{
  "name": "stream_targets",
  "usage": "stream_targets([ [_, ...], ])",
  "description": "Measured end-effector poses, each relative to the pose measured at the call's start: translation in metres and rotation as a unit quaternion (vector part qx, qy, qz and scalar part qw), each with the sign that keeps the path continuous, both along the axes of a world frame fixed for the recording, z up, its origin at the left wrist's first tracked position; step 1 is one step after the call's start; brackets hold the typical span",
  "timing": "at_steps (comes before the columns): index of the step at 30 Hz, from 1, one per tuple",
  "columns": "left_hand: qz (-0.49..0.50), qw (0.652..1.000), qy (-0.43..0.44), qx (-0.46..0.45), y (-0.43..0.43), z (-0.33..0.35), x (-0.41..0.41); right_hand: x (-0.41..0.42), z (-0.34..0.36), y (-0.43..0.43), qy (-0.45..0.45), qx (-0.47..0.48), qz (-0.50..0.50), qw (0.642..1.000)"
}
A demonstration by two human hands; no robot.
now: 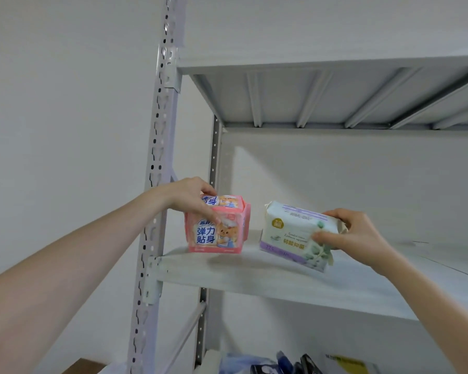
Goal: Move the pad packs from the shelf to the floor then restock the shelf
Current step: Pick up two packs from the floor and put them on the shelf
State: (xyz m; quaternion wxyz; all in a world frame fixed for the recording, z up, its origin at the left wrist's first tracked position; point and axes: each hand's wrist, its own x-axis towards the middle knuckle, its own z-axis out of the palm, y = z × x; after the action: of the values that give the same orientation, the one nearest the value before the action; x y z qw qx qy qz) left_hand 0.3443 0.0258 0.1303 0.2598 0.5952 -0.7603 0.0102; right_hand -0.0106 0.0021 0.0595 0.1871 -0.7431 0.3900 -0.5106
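Note:
A pink pad pack [222, 233] with a bear picture stands at the left end of the grey shelf board [254, 273]. My left hand [191, 197] grips its top left corner, thumb down the front face. A white and purple pad pack [289, 233] is tilted just above the board to the right. My right hand [354, 236] holds it by its right end, fingers over the top and thumb on the front.
The grey slotted upright [157, 184] rises at the shelf's left edge. An upper shelf board [335, 95] hangs overhead. Dark and blue packages [281, 364] lie on the level below. White walls stand behind and to the left.

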Motion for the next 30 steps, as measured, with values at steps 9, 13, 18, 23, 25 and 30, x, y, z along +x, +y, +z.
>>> stream_targets([
  [9,-0.007,0.998,-0.030,0.054,-0.097,-0.013,0.017,0.018,-0.001,-0.061,-0.004,0.014,-0.011,1.000],
  [13,-0.002,0.997,-0.008,0.076,-0.119,-0.019,0.027,0.023,0.000,-0.078,0.017,0.010,-0.026,0.999],
  [18,-0.016,0.995,0.023,0.094,-0.137,-0.020,0.032,0.029,0.004,-0.091,0.021,0.008,-0.015,1.000],
  [23,-0.029,0.992,0.033,0.120,-0.148,-0.021,0.033,0.035,0.005,-0.100,0.024,0.011,-0.011,1.000],
  [25,-0.030,0.991,0.032,0.123,-0.150,-0.022,0.032,0.038,0.004,-0.102,0.026,0.011,-0.012,1.000],
  [30,-0.013,0.995,0.008,0.099,-0.152,-0.023,0.031,0.042,0.000,-0.103,0.031,0.023,-0.013,0.999],
])
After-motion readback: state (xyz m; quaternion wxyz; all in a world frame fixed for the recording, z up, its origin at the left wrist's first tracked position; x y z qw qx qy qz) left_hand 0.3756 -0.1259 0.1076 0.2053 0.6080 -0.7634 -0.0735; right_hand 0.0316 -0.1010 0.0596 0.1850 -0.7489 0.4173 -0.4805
